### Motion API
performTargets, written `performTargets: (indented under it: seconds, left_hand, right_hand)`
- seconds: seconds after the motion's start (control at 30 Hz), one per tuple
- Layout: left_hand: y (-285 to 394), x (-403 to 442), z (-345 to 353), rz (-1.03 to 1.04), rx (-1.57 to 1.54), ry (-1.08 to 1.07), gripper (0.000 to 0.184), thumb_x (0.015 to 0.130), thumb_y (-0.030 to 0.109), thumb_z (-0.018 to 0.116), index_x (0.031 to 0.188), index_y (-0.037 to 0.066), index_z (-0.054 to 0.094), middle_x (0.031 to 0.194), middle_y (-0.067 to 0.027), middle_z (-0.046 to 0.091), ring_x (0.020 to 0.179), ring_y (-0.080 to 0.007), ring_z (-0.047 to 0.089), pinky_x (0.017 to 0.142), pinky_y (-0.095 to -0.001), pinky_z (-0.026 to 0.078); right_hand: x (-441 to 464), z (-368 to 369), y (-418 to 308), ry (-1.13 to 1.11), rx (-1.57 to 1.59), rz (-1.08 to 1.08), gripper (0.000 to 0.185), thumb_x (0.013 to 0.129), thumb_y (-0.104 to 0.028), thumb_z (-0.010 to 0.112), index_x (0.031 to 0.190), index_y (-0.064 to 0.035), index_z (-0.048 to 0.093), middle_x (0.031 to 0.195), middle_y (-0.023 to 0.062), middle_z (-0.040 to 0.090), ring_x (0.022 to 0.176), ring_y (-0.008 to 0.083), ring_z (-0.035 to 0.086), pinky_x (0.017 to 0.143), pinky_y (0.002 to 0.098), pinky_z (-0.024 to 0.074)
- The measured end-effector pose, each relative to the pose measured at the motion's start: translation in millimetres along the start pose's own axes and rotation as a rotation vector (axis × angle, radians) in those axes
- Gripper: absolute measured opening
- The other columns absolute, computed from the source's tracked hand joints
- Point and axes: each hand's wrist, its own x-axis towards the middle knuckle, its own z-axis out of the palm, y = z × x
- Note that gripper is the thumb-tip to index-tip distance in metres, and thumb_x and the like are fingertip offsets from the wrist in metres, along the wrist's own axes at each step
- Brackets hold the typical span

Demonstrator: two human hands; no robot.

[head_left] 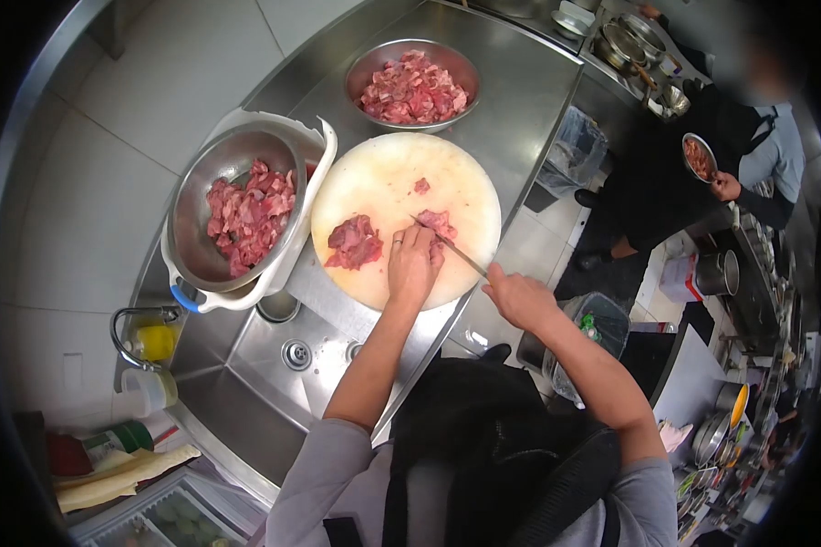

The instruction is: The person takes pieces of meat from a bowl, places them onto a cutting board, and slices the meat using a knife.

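On the round cutting board (379, 173), my left hand (413, 264) presses with its fingers curled together on a piece of raw meat (438, 222). My right hand (520, 297) grips a knife (462, 254) by its handle, which is mostly hidden in the fist. The blade slants up and left across the board, touching or close to the meat beside my left fingertips. A larger chunk of meat (354, 243) lies left of my left hand. Farther up the board sits a small scrap of meat (421, 186).
Behind the board stands a metal bowl (356, 68) of cut meat. Left is another metal bowl (189, 223) with meat, resting in a white plastic tub (330, 146). A sink (265, 365) is at lower left. To the right, a co-worker (675, 173) holds a small bowl (700, 137).
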Motion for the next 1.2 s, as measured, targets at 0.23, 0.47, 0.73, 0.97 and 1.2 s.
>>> performTargets:
  seconds: [0.23, 0.47, 0.73, 0.97, 1.2]
  left_hand:
    - [-10, -3, 1, -0.054, -0.011, -0.003, 0.017, 0.082, -0.001, 0.073, 0.098, 0.004, 0.067, 0.098, -0.0163, 0.067, 0.097, -0.0386, 0.063, 0.089, -0.0478, 0.054]
    - [-25, -12, -3, -0.144, -0.133, 0.020, 0.019, 0.083, -0.004, 0.073, 0.098, 0.001, 0.063, 0.093, -0.0183, 0.066, 0.086, -0.0371, 0.066, 0.079, -0.0466, 0.053]
    - [-11, -28, -30, -0.245, -0.230, -0.029, 0.020, 0.089, -0.004, 0.071, 0.108, -0.001, 0.065, 0.101, -0.0196, 0.070, 0.091, -0.0380, 0.069, 0.084, -0.0461, 0.055]
    - [-14, -31, -30, -0.153, -0.194, -0.068, 0.021, 0.088, -0.004, 0.071, 0.109, -0.002, 0.068, 0.100, -0.0198, 0.072, 0.087, -0.0361, 0.071, 0.080, -0.0452, 0.057]
    - [-25, -37, -38, -0.189, -0.125, -0.080, 0.017, 0.084, -0.005, 0.071, 0.100, 0.001, 0.069, 0.086, -0.0170, 0.071, 0.081, -0.0348, 0.070, 0.075, -0.0443, 0.056]
  right_hand:
    - [8, -7, 4, -0.038, 0.048, -0.005, 0.033, 0.112, -0.035, 0.054, 0.120, -0.0036, 0.050, 0.102, 0.0281, 0.075, 0.098, 0.0504, 0.074, 0.084, 0.0621, 0.0570]
    - [-64, -15, 32, -0.133, 0.020, 0.125, 0.037, 0.112, -0.040, 0.054, 0.120, -0.0044, 0.049, 0.097, 0.0296, 0.075, 0.098, 0.0536, 0.073, 0.088, 0.0635, 0.0568]
    - [-79, -19, 25, -0.045, -0.013, 0.053, 0.036, 0.110, -0.040, 0.057, 0.117, -0.0055, 0.050, 0.091, 0.0285, 0.075, 0.091, 0.0518, 0.074, 0.084, 0.0627, 0.0576]
    - [-41, 6, 3, 0.015, 0.009, -0.005, 0.035, 0.110, -0.039, 0.057, 0.116, -0.0046, 0.051, 0.091, 0.0265, 0.075, 0.091, 0.0494, 0.074, 0.084, 0.0609, 0.0579]
    - [-41, 4, 4, -0.091, 0.052, 0.065, 0.034, 0.111, -0.038, 0.056, 0.121, -0.0060, 0.052, 0.102, 0.0279, 0.076, 0.100, 0.0495, 0.074, 0.087, 0.0622, 0.0570]
